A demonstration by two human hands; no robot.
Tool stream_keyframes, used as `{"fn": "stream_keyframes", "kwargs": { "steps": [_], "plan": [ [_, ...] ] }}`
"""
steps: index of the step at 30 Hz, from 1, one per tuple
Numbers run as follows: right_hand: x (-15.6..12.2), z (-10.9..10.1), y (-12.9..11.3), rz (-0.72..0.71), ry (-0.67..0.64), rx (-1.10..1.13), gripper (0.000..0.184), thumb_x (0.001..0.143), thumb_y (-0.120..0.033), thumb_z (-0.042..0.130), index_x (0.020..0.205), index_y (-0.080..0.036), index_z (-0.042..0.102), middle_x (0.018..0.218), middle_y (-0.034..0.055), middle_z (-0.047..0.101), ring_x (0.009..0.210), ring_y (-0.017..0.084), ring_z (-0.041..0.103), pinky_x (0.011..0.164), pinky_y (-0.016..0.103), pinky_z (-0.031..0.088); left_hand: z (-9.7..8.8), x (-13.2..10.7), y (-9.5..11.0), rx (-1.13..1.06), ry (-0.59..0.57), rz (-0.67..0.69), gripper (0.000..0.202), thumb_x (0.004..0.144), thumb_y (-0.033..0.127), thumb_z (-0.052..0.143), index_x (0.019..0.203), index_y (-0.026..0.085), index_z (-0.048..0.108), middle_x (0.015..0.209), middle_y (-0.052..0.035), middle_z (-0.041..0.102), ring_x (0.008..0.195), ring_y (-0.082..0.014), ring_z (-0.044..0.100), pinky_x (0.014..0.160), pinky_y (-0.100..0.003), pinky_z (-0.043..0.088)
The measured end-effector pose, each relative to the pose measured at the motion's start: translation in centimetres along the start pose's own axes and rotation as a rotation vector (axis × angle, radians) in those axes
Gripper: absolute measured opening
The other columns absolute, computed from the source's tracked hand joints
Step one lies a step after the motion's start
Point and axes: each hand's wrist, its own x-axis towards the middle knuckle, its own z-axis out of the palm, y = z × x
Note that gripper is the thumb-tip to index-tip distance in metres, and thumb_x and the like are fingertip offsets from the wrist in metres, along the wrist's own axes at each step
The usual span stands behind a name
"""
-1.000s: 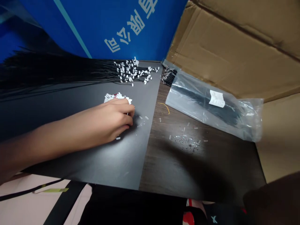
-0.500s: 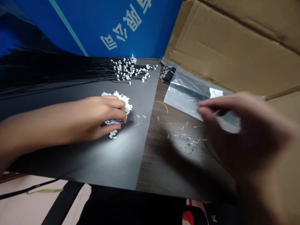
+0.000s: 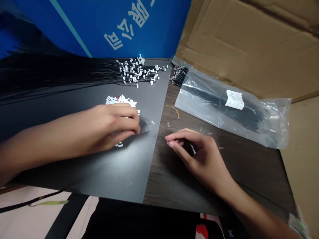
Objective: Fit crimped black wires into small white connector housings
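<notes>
Our left hand [image 3: 112, 122] arches over a pile of white connector housings [image 3: 122, 99] on the grey surface [image 3: 119, 179] at left, hiding much of it. Its fingertips curl close together at the pile's right edge; we cannot tell whether they hold a housing. Our right hand [image 3: 201, 152], over the wood-grain tabletop [image 3: 161, 176], has thumb and forefinger closed on what looks like a wire tip [image 3: 167, 141], aimed left towards the other hand. A thin black wire [image 3: 256, 193] beside the right forearm may be its tail.

Far left lie black wires ending in white connectors [image 3: 134, 73]; far right, a clear plastic bag [image 3: 276, 122] holds more wires, metal tips [image 3: 177, 74] poking out. Clear slivers [image 3: 153, 122] lie between our hands.

For good handling, we judge, we should pinch the wire close behind its tip so it cannot flex, lift housings singly with the fingertips, hold the left palm off the pile to avoid scattering it, and avoid the slivers.
</notes>
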Motion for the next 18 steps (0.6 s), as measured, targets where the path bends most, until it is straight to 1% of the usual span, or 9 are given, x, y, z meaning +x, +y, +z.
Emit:
{"fn": "stream_keyframes", "kwargs": {
  "steps": [2,3,5,8,11,13,16,18],
  "plan": [
    [-0.1,0.0,-0.4,0.029,-0.014,0.062,0.016,0.11,-0.017,0.086,0.111,-0.025,0.1,0.099,0.0036,0.096,0.084,0.017,0.087,0.078,0.028,0.069,0.9,0.1,1.2,-0.119,-0.036,0.044,0.027,0.123,0.026,0.069,0.115,0.029,0.095,0.114,-0.0038,0.095,0.099,-0.0229,0.089,0.09,-0.03,0.065],
    [-0.1,0.0,-0.7,0.042,-0.022,0.102,0.015,0.109,-0.017,0.088,0.111,-0.025,0.1,0.098,0.0036,0.096,0.084,0.017,0.088,0.078,0.028,0.07,1.6,0.1,1.7,-0.188,-0.034,0.045,0.027,0.124,0.024,0.069,0.116,0.028,0.095,0.114,-0.0039,0.096,0.099,-0.0214,0.09,0.091,-0.029,0.066],
    [-0.2,0.2,-1.1,0.068,-0.035,0.19,0.012,0.107,-0.017,0.091,0.112,-0.023,0.1,0.099,0.004,0.098,0.085,0.018,0.091,0.08,0.027,0.073,3.0,-0.1,2.4,-0.332,-0.012,-0.005,0.024,0.122,0.021,0.076,0.112,0.027,0.097,0.111,-0.0035,0.098,0.095,-0.0194,0.092,0.087,-0.025,0.067],
    [-0.3,0.6,-1.4,0.093,-0.043,0.295,0.012,0.102,-0.015,0.098,0.11,-0.023,0.099,0.098,0.0039,0.099,0.088,0.018,0.095,0.083,0.026,0.076,5.2,-0.5,2.5,-0.592,0.005,-0.116,0.016,0.115,0.022,0.087,0.104,0.026,0.098,0.105,-0.0046,0.098,0.092,-0.0207,0.093,0.086,-0.024,0.073],
    [-0.5,1.0,-1.3,0.08,-0.041,0.338,0.016,0.098,-0.011,0.102,0.107,-0.023,0.098,0.095,0.003,0.098,0.085,0.019,0.094,0.08,0.026,0.076,6.5,-0.8,2.1,-0.794,0.025,-0.182,0.007,0.11,0.026,0.096,0.104,0.026,0.1,0.102,-0.0063,0.098,0.093,-0.0241,0.095,0.09,-0.025,0.078],
    [-0.5,1.1,-1.1,0.071,-0.045,0.348,0.017,0.096,-0.012,0.107,0.105,-0.023,0.098,0.094,0.0033,0.098,0.084,0.019,0.093,0.078,0.026,0.076,6.9,-0.8,1.8,-0.838,0.023,-0.199,0.002,0.106,0.028,0.102,0.106,0.027,0.101,0.102,-0.0063,0.098,0.094,-0.0245,0.095,0.091,-0.025,0.078],
    [-0.4,1.2,-1.1,0.073,-0.048,0.356,0.016,0.096,-0.016,0.111,0.102,-0.023,0.098,0.093,0.0036,0.098,0.083,0.019,0.093,0.078,0.027,0.076,7.2,-0.9,1.7,-0.826,0.036,-0.223,0.009,0.103,0.034,0.106,0.105,0.027,0.101,0.097,-0.0054,0.095,0.087,-0.0223,0.092,0.089,-0.024,0.078],
    [-0.4,1.2,-1.2,0.057,-0.038,0.349,0.017,0.096,-0.014,0.11,0.101,-0.023,0.097,0.093,0.0033,0.097,0.083,0.019,0.093,0.078,0.027,0.077,7.4,-0.9,1.8,-0.803,0.04,-0.242,0.014,0.103,0.037,0.106,0.101,0.026,0.099,0.095,-0.006,0.093,0.086,-0.0225,0.091,0.088,-0.025,0.078]
  ]
}}
